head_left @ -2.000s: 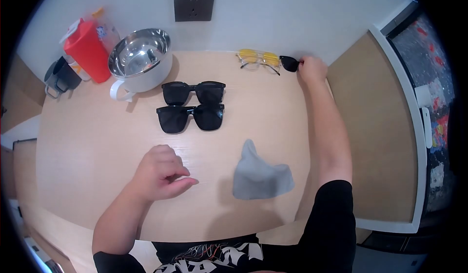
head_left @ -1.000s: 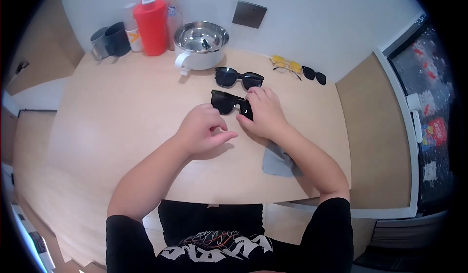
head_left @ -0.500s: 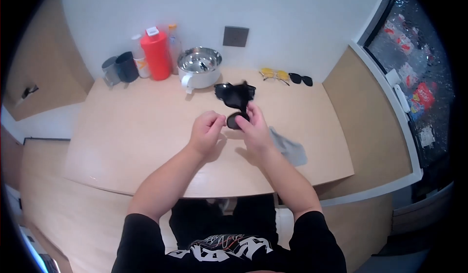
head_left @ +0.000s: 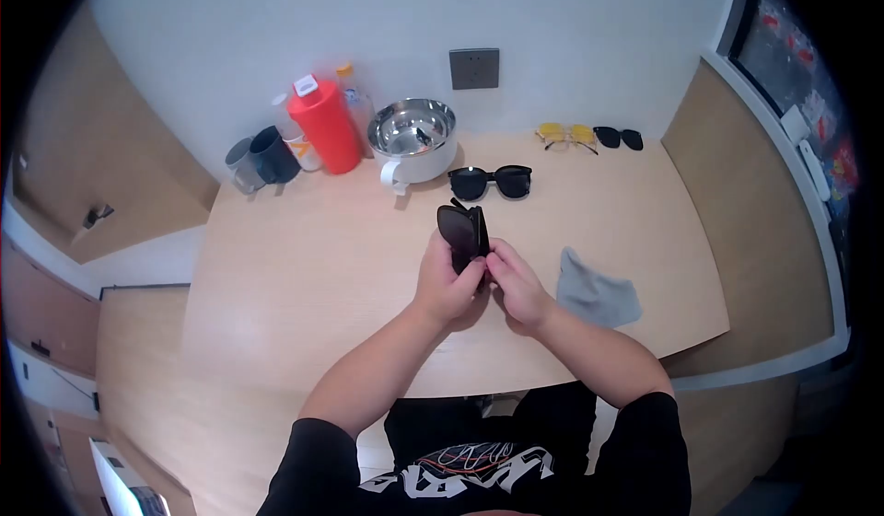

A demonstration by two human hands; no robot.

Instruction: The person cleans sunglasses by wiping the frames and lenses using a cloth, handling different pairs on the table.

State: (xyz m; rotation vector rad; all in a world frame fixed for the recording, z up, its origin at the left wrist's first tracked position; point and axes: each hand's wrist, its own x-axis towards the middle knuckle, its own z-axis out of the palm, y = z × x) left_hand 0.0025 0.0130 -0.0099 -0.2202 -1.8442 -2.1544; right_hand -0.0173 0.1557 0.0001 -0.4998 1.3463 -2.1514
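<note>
A pair of black sunglasses (head_left: 460, 229) is upright between my hands, turned on end with one dark lens facing up. My left hand (head_left: 444, 286) wraps around its lower part, thumb across the frame. My right hand (head_left: 517, 288) is closed against the same lower end, its fingertips pinching near the frame; the exact grip is partly hidden. Just beyond my hands, another pair of black sunglasses (head_left: 492, 183) lies on the table. A grey cloth (head_left: 597, 290) rests crumpled to the right of my right hand.
On the wooden table (head_left: 276, 286), two mugs (head_left: 274, 155), a red bottle (head_left: 327, 129), a clear bottle (head_left: 357, 102) and a white-handled steel bowl (head_left: 412, 143) stand at the back left. Yellow-lensed glasses (head_left: 566, 135) and small dark glasses (head_left: 619, 138) lie back right, near a side panel (head_left: 746, 212).
The held sunglasses have turned on end. My left hand, earlier closed beside them, now grips them, and my right hand has shifted to their lower end. The camera view has shifted too.
</note>
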